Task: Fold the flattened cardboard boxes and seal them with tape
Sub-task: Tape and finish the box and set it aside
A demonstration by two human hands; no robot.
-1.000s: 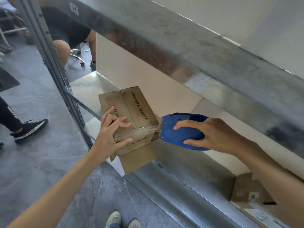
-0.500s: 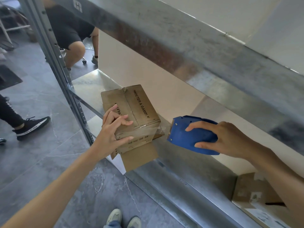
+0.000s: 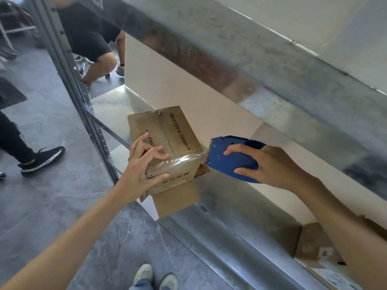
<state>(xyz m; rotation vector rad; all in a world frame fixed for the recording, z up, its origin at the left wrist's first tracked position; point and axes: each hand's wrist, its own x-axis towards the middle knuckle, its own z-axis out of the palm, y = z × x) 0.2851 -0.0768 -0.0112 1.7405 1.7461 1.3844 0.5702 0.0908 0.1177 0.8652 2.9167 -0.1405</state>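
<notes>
A small brown cardboard box (image 3: 167, 135) with black print rests on the metal shelf (image 3: 109, 103), its near flap hanging open over the shelf's front edge. Shiny clear tape (image 3: 180, 161) runs along the box's near top edge. My left hand (image 3: 142, 164) grips the box's near left corner, fingers on top and thumb on the front face. My right hand (image 3: 270, 164) holds a blue tape dispenser (image 3: 228, 158) whose nose touches the box's right corner, where the tape meets it.
A grey steel upright (image 3: 69, 65) stands left of the box, and an upper shelf beam (image 3: 251, 65) runs diagonally overhead. More cardboard (image 3: 314, 245) lies at the lower right on the shelf. A seated person (image 3: 90, 34) and another person's black shoe (image 3: 41, 158) are on the left floor.
The dispenser moved away to the right of the box half a second ago and is back against the box's right corner. My left hand keeps its hold on the box.
</notes>
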